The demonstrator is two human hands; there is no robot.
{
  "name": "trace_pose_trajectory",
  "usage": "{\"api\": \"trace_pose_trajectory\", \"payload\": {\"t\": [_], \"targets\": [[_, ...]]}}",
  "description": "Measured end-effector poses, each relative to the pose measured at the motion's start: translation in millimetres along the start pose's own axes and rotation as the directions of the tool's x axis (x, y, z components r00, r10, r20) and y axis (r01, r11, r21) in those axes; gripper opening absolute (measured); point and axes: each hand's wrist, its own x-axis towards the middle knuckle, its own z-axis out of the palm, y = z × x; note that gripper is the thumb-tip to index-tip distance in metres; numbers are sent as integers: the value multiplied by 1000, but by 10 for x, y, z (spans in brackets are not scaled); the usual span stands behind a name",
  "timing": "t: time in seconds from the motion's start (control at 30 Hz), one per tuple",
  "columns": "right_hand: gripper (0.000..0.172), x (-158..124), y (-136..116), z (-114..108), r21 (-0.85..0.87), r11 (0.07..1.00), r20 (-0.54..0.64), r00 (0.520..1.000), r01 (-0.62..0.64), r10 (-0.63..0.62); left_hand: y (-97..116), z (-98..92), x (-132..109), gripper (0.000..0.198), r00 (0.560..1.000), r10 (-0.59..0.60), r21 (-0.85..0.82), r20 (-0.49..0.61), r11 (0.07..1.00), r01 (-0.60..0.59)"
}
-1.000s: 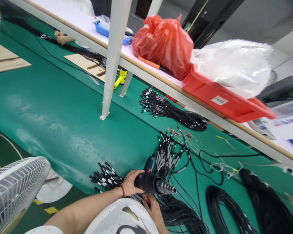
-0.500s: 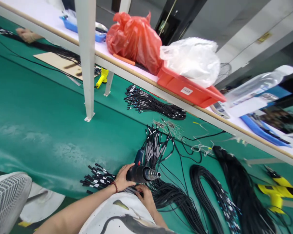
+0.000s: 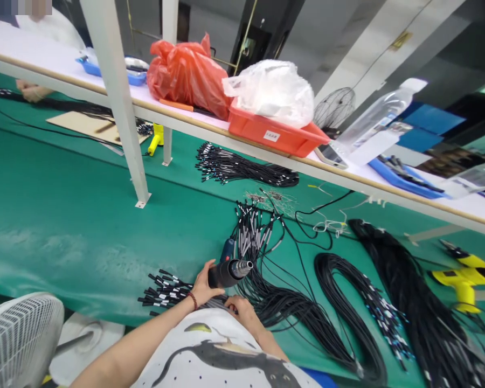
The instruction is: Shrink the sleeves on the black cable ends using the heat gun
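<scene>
A hot air gun with a blue handle, black body and stepped metal nozzle lies over the near part of the mat, its nozzle pointing right. My left hand is wrapped round its black body from the left. Close to my shirt, my right hand has its fingers curled on dark cables; their tips are partly hidden. Left of my left hand, black cable ends with white labels fan out. Behind the hot air gun lie cable ends with grey sleeves, and their long black cables run off to the right.
A shelf crosses overhead, carrying a red bag, a red bin and a bottle. More cable bundles lie on the green mat. At right is a yellow hot air gun; at left, a fan and another person's hand.
The view has shifted, so the shelf and its contents appear further left, with more of the right side showing. Both hands keep nearly the same hold; the hot air gun has barely moved.
</scene>
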Motion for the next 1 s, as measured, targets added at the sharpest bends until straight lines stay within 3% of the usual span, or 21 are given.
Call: {"api": "trace_pose_trajectory", "payload": {"t": [0.2,0.67,0.77,0.83,1.0], "targets": [[14,-84,-126,-92,1,1000,-34,999,29,-29,11,4,-16,72,1000,1,44,-14,999,-1],[18,-252,-288,-334,36,995,-48,995,93,-92,-14,38,3,81,999,11,107,30,994,-14],[20,-275,-326,-392,53,992,-44,993,111,-108,34,-84,2,97,999,-15,171,47,985,7],[21,-305,-362,-451,63,990,-50,991,125,-122,85,-233,-52,97,998,-50,229,49,973,38],[24,-427,-444,-625,167,974,-78,987,153,-142,320,-575,-412,50,987,-123,368,107,927,75]]}}
